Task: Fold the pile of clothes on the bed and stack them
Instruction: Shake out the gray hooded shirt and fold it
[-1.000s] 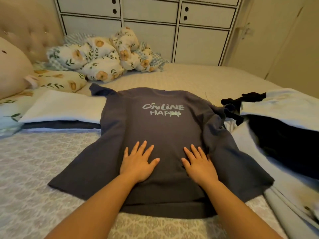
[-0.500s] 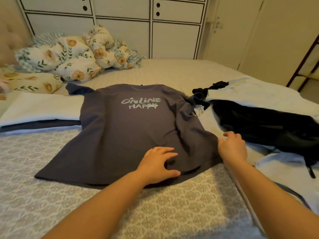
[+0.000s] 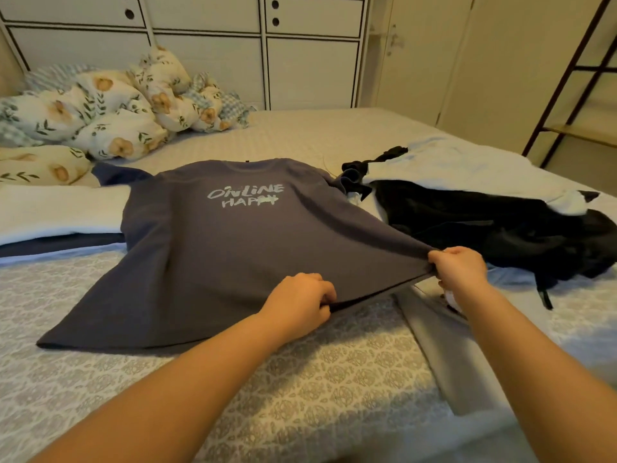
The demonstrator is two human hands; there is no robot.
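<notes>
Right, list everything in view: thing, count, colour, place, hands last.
T-shirt: one, grey-blue with white lettering, spread flat mid-bed.
Folded stack: one, white over navy, left of the T-shirt.
Unfolded pile: one, black and pale blue, right side of bed.
Floral bedding: one bundle, cream with flowers, far left.
Bedspread: one, grey patterned, under everything.
Cabinets: white, behind the bed.
Shelf frame: one, dark, far right.
Left hand: grips the T-shirt's hem.
Right hand: grips its right corner.
</notes>
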